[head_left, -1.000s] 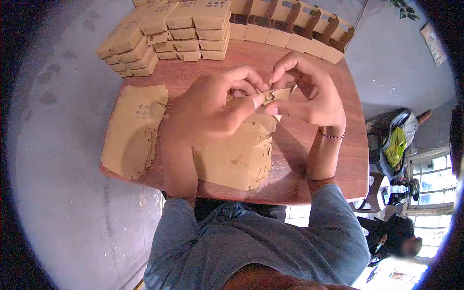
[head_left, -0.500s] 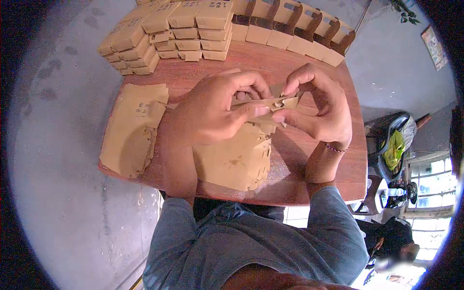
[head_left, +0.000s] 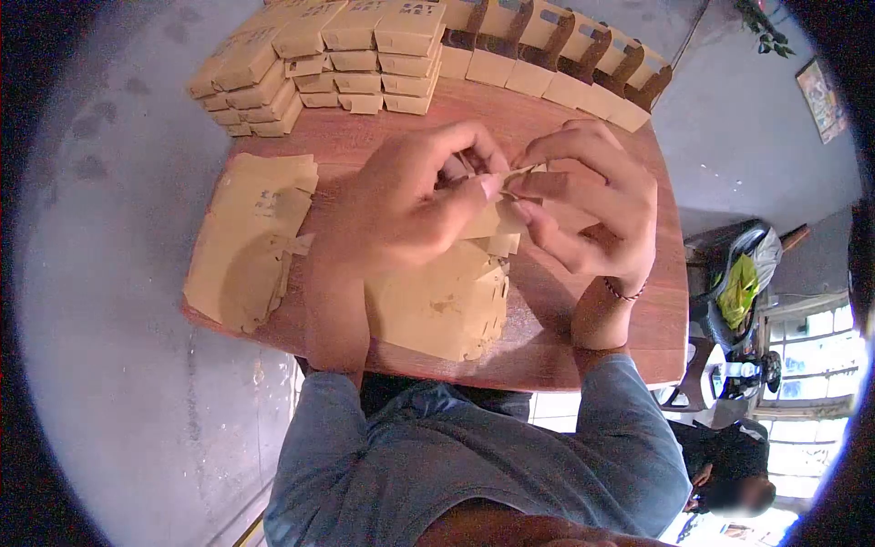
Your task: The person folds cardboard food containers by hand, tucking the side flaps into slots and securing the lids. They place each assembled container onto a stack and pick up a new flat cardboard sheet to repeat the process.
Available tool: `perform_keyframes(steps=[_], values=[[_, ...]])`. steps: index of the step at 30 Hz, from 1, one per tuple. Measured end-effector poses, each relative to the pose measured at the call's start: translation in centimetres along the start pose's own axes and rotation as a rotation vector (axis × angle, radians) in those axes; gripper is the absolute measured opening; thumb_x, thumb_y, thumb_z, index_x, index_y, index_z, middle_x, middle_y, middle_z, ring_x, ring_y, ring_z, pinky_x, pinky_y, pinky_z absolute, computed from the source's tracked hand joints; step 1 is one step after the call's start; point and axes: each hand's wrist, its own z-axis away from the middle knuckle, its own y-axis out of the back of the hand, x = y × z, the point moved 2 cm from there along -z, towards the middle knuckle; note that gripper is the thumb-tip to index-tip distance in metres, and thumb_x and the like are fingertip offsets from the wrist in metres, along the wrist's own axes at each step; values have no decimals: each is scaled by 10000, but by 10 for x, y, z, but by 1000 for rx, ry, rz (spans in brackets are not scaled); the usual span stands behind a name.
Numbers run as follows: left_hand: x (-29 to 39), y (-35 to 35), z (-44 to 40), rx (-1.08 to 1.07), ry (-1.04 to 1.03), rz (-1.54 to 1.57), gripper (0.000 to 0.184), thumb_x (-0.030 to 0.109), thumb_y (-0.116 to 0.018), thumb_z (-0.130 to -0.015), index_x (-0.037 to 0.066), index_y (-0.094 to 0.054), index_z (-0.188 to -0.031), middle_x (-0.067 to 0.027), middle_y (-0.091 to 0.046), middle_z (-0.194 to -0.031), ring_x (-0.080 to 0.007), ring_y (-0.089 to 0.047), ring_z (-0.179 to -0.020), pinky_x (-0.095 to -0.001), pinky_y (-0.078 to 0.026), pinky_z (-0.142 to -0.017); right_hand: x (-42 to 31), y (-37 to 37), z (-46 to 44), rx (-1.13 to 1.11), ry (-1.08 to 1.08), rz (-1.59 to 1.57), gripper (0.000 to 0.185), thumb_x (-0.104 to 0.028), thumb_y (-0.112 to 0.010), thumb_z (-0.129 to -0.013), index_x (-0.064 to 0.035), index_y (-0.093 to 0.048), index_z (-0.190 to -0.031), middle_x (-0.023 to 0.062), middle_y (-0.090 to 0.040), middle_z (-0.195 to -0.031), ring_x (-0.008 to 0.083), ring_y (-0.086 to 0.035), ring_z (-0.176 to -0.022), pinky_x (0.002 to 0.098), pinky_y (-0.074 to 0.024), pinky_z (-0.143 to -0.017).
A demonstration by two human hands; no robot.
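Note:
Between my two hands is a partly folded brown cardboard box [head_left: 485,221], mostly covered by my fingers. My left hand [head_left: 415,196] pinches its near edge between thumb and curled fingers. On the other side, my right hand [head_left: 592,201] has its thumb and fingertips closed on a corner flap of the same box. Under my hands lies a pile of flat cardboard box blanks [head_left: 437,305] with slotted right edges. To the left rests another pile of flat blanks [head_left: 246,242] with dark printing on top.
Stacks of closed cardboard boxes [head_left: 355,32] printed "EAT ME!" stand at the table's back left. A row of open cardboard carriers [head_left: 547,77] lines the back edge. The wooden table [head_left: 629,319] has a wall at left. Another person [head_left: 729,469] is at lower right.
My right hand has shifted slightly left and its fingers have closed in over the box's corner. The box has turned a little, and its raised edge is now more hidden.

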Motion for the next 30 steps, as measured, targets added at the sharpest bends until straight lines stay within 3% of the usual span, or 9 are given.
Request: perform_keyframes(steps=[8,10,16,19,23,26,28,30], values=[[-9,-5,-3,-20,-24,37,151,204,-594,-924,67,-554,-976,27,-503,-852,-62,-480,-823,-226,-382,-724,3,0,1,5,103,53,204,-144,-774,-662,-56,-727,-841,107,-680,-925,288,-637,-820,396,-510,-728],[-9,-6,-5,28,-133,26,151,159,-582,-922,11,-558,-940,-66,-571,-705,-114,-529,-654,-307,-421,-592,3,1,1,-1,128,60,205,-144,-766,-660,-47,-720,-835,118,-677,-915,300,-643,-817,404,-509,-730],[-22,-6,-12,-35,-155,12,203,213,-553,-941,17,-544,-993,-93,-581,-773,-169,-554,-717,-333,-434,-652,1,1,1,13,140,97,203,-146,-762,-652,-40,-715,-819,123,-675,-900,303,-656,-836,410,-507,-742],[-17,-8,-6,-40,-57,95,216,228,-545,-943,25,-534,-1017,-92,-577,-770,-171,-560,-727,-336,-433,-663,0,3,0,19,65,-21,206,-154,-765,-648,-42,-714,-814,126,-682,-897,296,-660,-844,413,-507,-753],[-24,-9,-8,-26,-163,69,224,249,-531,-950,35,-534,-1018,-89,-567,-771,-168,-557,-739,-340,-431,-668,5,3,0,14,75,-69,207,-159,-769,-647,-44,-719,-811,125,-691,-903,297,-661,-842,414,-506,-765],[-26,-9,-9,-43,-69,90,207,234,-514,-959,38,-536,-1023,-93,-563,-783,-165,-556,-747,-328,-435,-677,4,1,0,8,63,-34,197,-145,-778,-640,-47,-731,-805,119,-697,-915,303,-661,-846,414,-505,-775],[-31,-11,-12,-59,-224,163,194,226,-505,-968,45,-538,-1028,-92,-568,-796,-166,-559,-750,-320,-442,-690,0,1,0,77,53,-32,191,-130,-796,-635,-48,-739,-798,110,-699,-915,301,-661,-848,411,-502,-781],[-30,-8,-11,-83,-185,168,191,225,-504,-972,45,-537,-1029,-87,-570,-808,-159,-561,-766,-314,-443,-705,-3,2,-1,61,43,-39,193,-132,-800,-635,-51,-743,-801,106,-699,-915,294,-659,-856,412,-500,-784]])
